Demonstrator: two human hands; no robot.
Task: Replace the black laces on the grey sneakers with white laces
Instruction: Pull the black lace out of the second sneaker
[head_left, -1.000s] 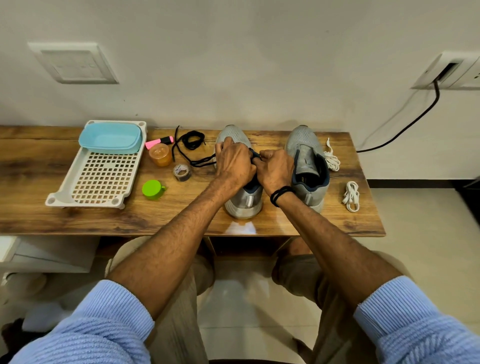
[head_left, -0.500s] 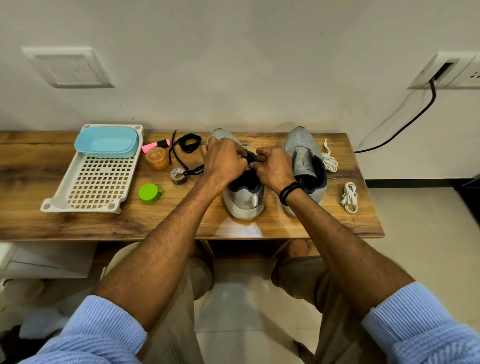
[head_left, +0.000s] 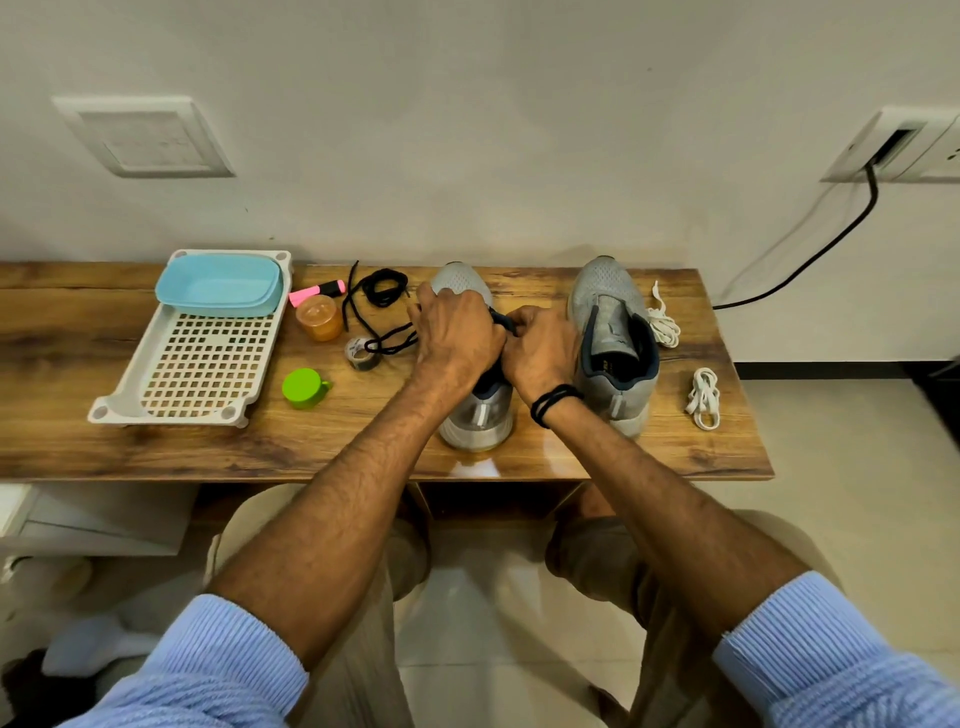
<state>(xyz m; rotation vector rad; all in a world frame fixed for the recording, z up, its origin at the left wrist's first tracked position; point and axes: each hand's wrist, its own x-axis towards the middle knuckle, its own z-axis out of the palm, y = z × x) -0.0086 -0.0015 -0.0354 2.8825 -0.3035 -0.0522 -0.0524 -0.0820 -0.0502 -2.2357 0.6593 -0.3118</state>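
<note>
Two grey sneakers stand on the wooden table, toes toward the wall. Over the left sneaker (head_left: 477, 415) my left hand (head_left: 457, 332) and my right hand (head_left: 540, 348) meet, fingers curled at its lace area, which they hide. A black lace (head_left: 395, 340) trails left from under my left hand. Another black lace (head_left: 382, 286) lies coiled behind it. The right sneaker (head_left: 613, 332) has no lace and its tongue stands open. One white lace (head_left: 662, 322) lies beside it, a second bundled white lace (head_left: 704, 397) near the table's right end.
A white perforated tray (head_left: 197, 364) holds a blue tub (head_left: 221, 286) at the left. A pink highlighter (head_left: 317, 291), an orange cup (head_left: 318, 318), a tape roll (head_left: 361, 353) and a green cap (head_left: 304, 387) lie between tray and sneaker. A black cable (head_left: 810, 254) hangs at the right.
Both hands stay on the left sneaker's lace area, shifting slightly. The trailing black lace has shifted a little by the tape roll.
</note>
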